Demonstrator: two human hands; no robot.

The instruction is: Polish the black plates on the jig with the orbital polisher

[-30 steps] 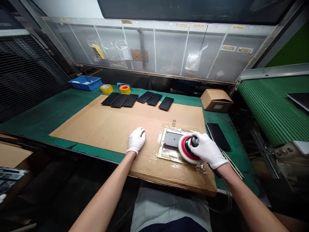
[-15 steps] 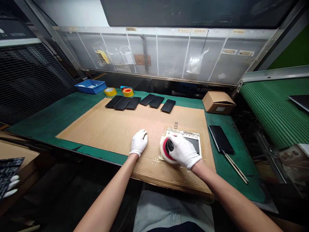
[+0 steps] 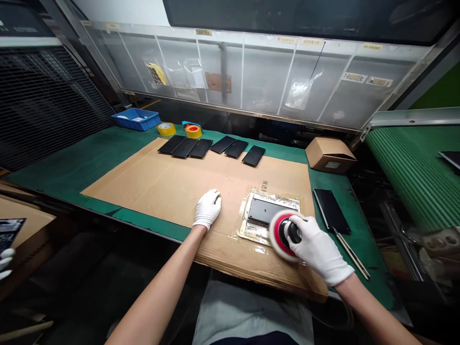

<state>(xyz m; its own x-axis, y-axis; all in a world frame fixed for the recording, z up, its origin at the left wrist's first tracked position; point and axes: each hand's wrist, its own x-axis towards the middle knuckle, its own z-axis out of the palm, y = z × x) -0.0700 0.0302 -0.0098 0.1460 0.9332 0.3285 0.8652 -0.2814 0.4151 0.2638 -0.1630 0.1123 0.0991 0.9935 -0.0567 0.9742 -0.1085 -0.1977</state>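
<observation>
My right hand [image 3: 318,249], in a white glove, grips the black knob of a round orbital polisher [image 3: 281,235] with a red-and-white pad. The pad sits on the lower right corner of a dark grey flat plate [image 3: 264,211]. That plate lies on a shiny, wet-looking plastic-covered sheet [image 3: 270,235] on the cardboard. My left hand [image 3: 207,209], also gloved in white, rests on the bare cardboard sheet [image 3: 143,191] left of the plate and holds nothing.
Several black plates [image 3: 212,148] lie in a row at the cardboard's far edge. On the green mat are a black panel [image 3: 331,211], a thin rod [image 3: 350,252], tape rolls [image 3: 166,129], a blue tray [image 3: 135,119] and a small carton [image 3: 330,155]. A co-worker's gloved hand [image 3: 5,262] shows far left.
The polisher has slid right and toward me, off the plate's middle, uncovering most of the plate. My left hand has stayed on the cardboard.
</observation>
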